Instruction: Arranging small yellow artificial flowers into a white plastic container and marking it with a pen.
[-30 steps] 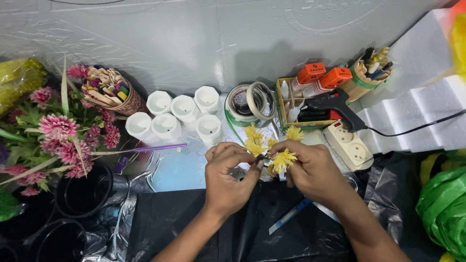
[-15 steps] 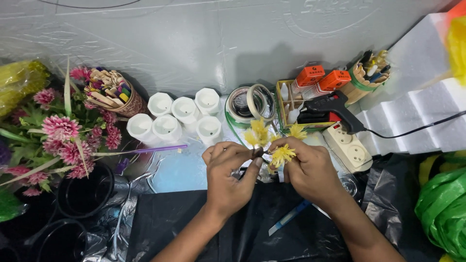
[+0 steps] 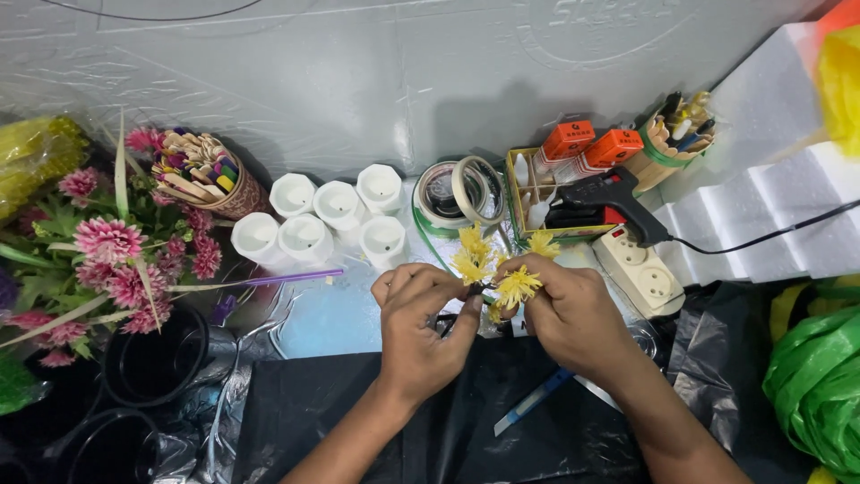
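My right hand point(image 3: 573, 315) pinches a small bunch of yellow artificial flowers point(image 3: 502, 269) by the stems, above black plastic sheeting. My left hand point(image 3: 421, 323) is closed against the same stems from the left, thumb and forefinger at the base of the bunch. Several yellow blossoms stick up between the two hands. The stems themselves are hidden by my fingers.
Several white cups point(image 3: 331, 220) stand behind the hands, with tape rolls point(image 3: 461, 190), a black glue gun point(image 3: 605, 193) and a white power strip point(image 3: 640, 273) to the right. Pink flowers point(image 3: 107, 246) and a stick holder point(image 3: 202, 175) are at left. Black pots point(image 3: 152, 354) and a blue-handled cutter point(image 3: 533, 403) lie near.
The hands and yellow flowers stayed almost in place; the fingers shifted slightly around the stems and the blossoms turned a little.
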